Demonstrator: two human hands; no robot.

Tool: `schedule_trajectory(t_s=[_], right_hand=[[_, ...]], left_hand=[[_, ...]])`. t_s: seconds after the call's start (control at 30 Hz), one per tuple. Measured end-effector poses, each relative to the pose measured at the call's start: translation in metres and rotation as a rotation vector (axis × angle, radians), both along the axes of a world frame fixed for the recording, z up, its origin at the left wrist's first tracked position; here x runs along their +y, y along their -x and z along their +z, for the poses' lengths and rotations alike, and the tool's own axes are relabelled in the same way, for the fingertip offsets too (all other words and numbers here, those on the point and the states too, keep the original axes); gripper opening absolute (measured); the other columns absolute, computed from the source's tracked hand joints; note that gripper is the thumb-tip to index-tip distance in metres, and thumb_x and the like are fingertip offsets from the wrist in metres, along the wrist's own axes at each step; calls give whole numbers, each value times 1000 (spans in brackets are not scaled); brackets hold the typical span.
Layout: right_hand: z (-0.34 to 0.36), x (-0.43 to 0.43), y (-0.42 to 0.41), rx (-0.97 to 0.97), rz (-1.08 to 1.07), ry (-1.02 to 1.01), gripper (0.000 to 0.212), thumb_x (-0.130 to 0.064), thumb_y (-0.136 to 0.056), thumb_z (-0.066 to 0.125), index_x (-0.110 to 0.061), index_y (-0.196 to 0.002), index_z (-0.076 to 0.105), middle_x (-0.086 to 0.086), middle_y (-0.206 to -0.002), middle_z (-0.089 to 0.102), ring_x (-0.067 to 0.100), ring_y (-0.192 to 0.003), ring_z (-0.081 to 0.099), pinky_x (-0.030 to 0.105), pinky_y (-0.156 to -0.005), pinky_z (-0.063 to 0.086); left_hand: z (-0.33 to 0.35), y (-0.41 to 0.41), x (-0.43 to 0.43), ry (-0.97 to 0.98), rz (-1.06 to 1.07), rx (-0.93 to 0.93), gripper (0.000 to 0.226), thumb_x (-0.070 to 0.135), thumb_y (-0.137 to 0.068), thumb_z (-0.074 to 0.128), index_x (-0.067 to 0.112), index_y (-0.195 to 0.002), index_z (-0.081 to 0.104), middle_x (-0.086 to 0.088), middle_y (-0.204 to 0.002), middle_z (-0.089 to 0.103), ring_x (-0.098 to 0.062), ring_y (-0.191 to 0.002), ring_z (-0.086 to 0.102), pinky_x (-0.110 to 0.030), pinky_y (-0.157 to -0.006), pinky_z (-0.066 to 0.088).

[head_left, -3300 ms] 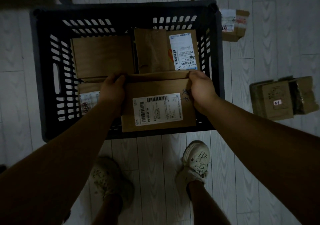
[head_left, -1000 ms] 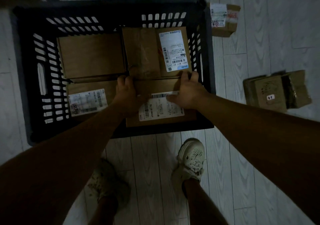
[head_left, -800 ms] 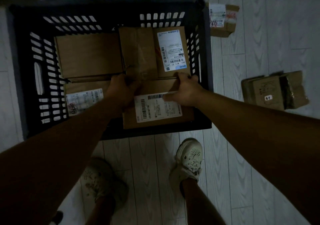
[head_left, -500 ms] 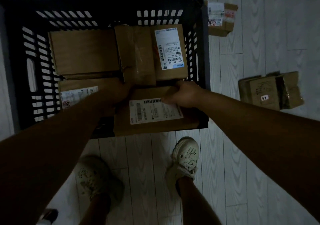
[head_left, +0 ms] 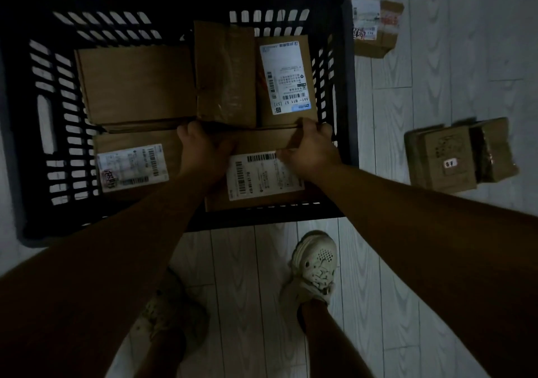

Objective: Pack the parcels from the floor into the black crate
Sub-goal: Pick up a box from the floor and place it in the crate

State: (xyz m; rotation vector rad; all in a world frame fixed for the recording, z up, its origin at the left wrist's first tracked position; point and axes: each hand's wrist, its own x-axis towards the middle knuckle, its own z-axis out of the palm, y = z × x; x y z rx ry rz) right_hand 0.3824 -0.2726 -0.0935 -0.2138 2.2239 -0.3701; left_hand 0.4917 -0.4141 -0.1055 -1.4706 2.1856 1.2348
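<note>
Both hands grasp a flat cardboard parcel [head_left: 262, 182] at its far edge. The left hand [head_left: 201, 150] has its fingers curled over the far left corner, and the right hand [head_left: 311, 150] curls over the far right, thumb by the white label. The parcel lies in the near right corner of the black crate [head_left: 348, 86]. A plain box [head_left: 136, 83] and a labelled box [head_left: 286, 80] lie beyond it. Two loose parcels [head_left: 448, 162] sit on the floor to the right.

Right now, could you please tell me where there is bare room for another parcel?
Inside the black crate it is crowded: boxes cover the bottom, and the left hand and right hand grip the front-right parcel. Only a narrow dark strip shows behind the plain box. Bare floor lies between the crate and the two floor parcels.
</note>
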Motion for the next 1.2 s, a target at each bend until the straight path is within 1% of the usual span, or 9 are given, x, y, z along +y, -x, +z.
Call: schedule_trajectory(t_s=[0.2,0.33,0.4,0.5,0.6,0.7,0.87,1.07,1.2], right_hand=[[-11,1,-6,53,-28,9,75,-35,-85,68,-23,-144,24,10,-146,20,37,-124,43,43,-95,47],[-17,-2,-6,44,-5,-11,68,-34,-89,63,-18,-144,26,12,-147,19,36,-124,43,38,-98,42],[-21,-1,-8,55,-14,-4,69,-34,-90,62,-16,-145,24,12,-148,19,35,-125,42,39,-98,42],[-26,6,-14,158,36,47,71,-34,-91,59,-15,-147,21,14,-149,19,33,-126,42,39,-98,43],[-31,9,-19,194,61,78,73,-35,-92,57,-14,-150,16,16,-151,15,32,-130,38,38,-100,41],[-30,6,-19,112,84,66,80,-34,-92,57,-18,-152,6,15,-156,-1,34,-136,29,43,-106,37],[-18,10,-10,-181,250,-125,118,-26,-80,74,-26,-148,-22,11,-150,-38,41,-144,0,53,-116,20],[6,9,-18,-84,333,-174,106,-32,-85,69,-21,-151,-13,16,-155,-24,42,-142,11,51,-114,26],[71,37,1,-66,318,25,78,-35,-86,66,-19,-149,22,15,-152,21,33,-129,39,41,-107,39]], left_hand=[[-12,-7,4,-42,278,132,68,31,-79,72,21,-134,33,1,-135,46,-16,-119,48,-28,-88,41],[-14,-12,1,-130,210,43,56,26,-86,61,22,-136,37,-3,-133,51,-24,-119,53,-40,-91,49],[-14,-11,2,-127,145,63,62,29,-83,60,24,-140,36,-4,-138,46,-26,-123,50,-43,-98,46],[-21,-10,4,-69,73,77,69,21,-88,57,24,-148,23,-7,-147,30,-27,-129,40,-30,-96,33],[-30,-14,1,-96,21,20,80,21,-86,63,24,-150,15,-8,-151,20,-30,-134,32,-38,-101,35],[-32,-17,-5,-144,-60,-9,84,20,-78,73,20,-147,25,-7,-151,22,-28,-137,28,-43,-106,34],[-38,-15,-10,-61,-198,-56,89,27,-75,75,17,-147,24,-8,-148,28,-27,-137,26,-40,-110,29],[-6,-15,-14,-53,-261,-152,93,30,-78,72,17,-149,14,-11,-154,18,-34,-140,23,-50,-110,31],[65,-20,-15,-40,-372,-193,70,31,-85,65,16,-144,29,-11,-150,27,-34,-133,35,-49,-105,36]])
